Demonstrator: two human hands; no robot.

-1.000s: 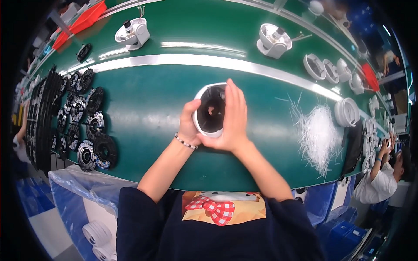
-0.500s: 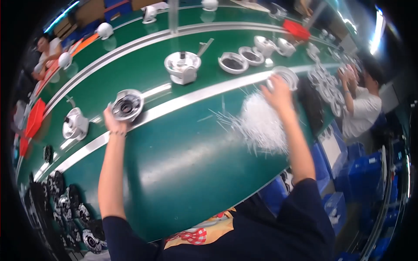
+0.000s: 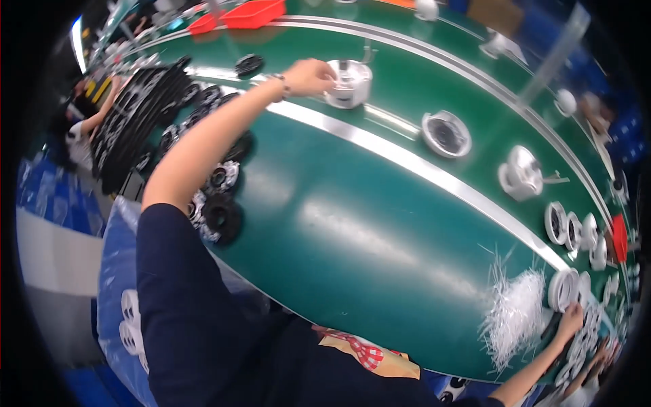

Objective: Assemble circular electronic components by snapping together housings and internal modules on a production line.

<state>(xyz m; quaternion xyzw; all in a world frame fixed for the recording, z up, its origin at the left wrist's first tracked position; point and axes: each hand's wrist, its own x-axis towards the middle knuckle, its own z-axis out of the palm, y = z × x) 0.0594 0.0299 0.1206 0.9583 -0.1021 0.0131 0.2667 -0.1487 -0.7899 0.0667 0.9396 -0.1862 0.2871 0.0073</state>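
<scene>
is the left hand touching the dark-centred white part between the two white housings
Apart. The head view shows the left hand at one white housing, with green surface showing between that housing and the dark-centred white part.

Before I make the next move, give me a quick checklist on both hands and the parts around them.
1. Left hand at the white housing: ok, fingers at its left side.
2. Left hand's grip secure: cannot tell, blurred.
3. Right hand near the white rings: ok; firm hold, cannot tell.
4. Black-lined white shell free of both hands: ok.
5. White strips neatly bundled: not ok, loose ends splay out.
</scene>
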